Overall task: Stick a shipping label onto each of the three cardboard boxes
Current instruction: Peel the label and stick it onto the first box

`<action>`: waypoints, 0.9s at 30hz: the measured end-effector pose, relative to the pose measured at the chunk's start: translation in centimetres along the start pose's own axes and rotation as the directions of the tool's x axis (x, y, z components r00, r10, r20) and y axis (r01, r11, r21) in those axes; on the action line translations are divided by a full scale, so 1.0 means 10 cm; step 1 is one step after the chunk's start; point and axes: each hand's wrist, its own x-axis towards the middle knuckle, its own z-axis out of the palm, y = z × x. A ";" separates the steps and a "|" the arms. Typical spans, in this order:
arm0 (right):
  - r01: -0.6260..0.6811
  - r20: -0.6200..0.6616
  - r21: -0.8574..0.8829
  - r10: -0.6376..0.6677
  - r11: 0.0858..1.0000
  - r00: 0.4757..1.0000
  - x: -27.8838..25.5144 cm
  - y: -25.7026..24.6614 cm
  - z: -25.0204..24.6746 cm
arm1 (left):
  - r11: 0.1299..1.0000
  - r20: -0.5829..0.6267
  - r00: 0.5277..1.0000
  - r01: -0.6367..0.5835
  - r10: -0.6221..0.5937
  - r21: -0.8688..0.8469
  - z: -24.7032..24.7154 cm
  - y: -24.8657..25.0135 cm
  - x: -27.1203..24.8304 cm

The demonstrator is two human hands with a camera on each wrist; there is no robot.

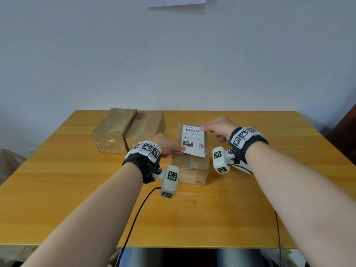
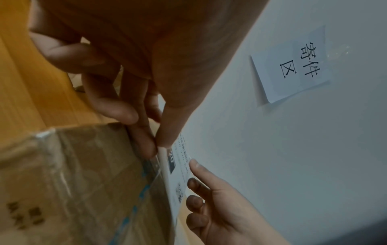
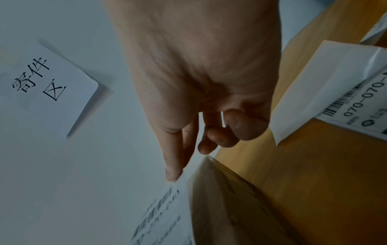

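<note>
A white shipping label [image 1: 193, 140] printed 220 is stretched over the top of the nearest cardboard box [image 1: 189, 168] at the table's middle. My left hand [image 1: 169, 148] pinches its near left corner between thumb and fingers [image 2: 146, 144]. My right hand [image 1: 217, 128] pinches the far right corner with its fingertips [image 3: 173, 172]. In the wrist views the label [image 2: 178, 174] [image 3: 167, 207] stands slightly off the box [image 2: 83, 174] [image 3: 230, 207]. Two more cardboard boxes [image 1: 111, 130] [image 1: 146, 126] sit side by side at the back left, with no white label on top.
The orange wooden table [image 1: 250, 199] backs onto a pale wall with a paper sign [image 1: 176, 1] taped up. Another white label printed 070-070 [image 3: 345, 92] shows at the right edge of the right wrist view. Black cables [image 1: 134, 218] trail off the front edge.
</note>
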 end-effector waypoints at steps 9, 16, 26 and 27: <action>-0.007 0.017 -0.096 0.009 0.995 1.000 0.04 -0.01 0.02 | 0.979 -0.074 0.997 0.014 0.001 0.201 0.03 0.04 0.04; -0.047 0.013 -0.057 0.048 0.997 0.999 0.07 0.03 0.06 | 0.969 -0.079 0.997 0.006 0.014 0.245 0.06 0.08 0.08; -0.064 0.015 -0.014 0.064 0.998 0.998 0.12 0.04 0.06 | 0.967 -0.060 0.998 -0.004 0.020 0.253 0.05 0.11 0.10; -0.055 0.018 -0.019 0.055 0.998 0.998 0.13 0.03 0.05 | 0.967 -0.055 0.998 -0.005 0.020 0.255 0.05 0.11 0.10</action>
